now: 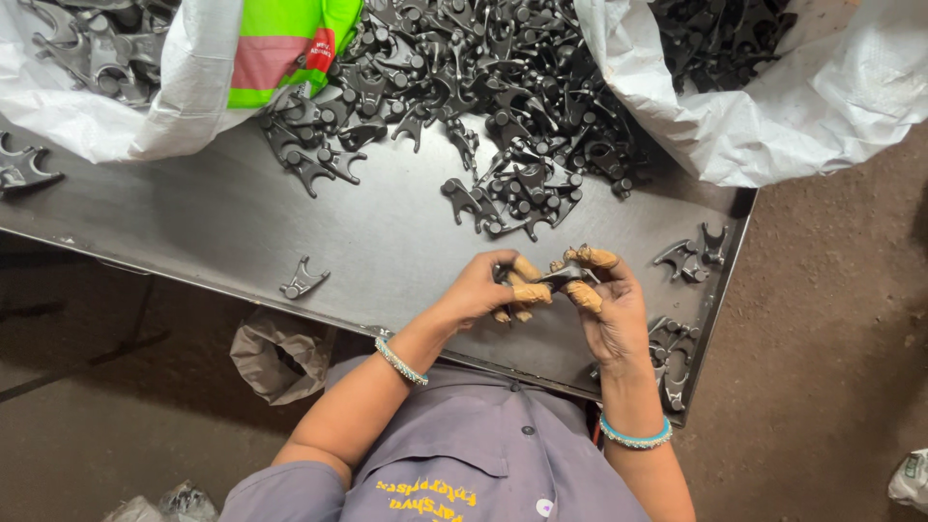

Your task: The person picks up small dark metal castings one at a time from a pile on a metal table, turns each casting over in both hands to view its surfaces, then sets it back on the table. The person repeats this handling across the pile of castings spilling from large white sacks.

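Both hands meet over the near edge of a dark metal table (290, 232). My left hand (483, 288) and my right hand (607, 307) grip the same small black forked metal part (556, 277) between their fingertips. Tan finger covers wrap several fingers of both hands. The part is largely hidden by the fingers. A big heap of similar black forked parts (483, 87) lies at the far side of the table, beyond the hands.
White sacks (773, 106) holding more parts flank the heap at the back left and back right. A single part (303, 280) lies near the front edge; a few more (691, 256) lie at the right edge. A green and pink bag (280, 48) sits at the back.
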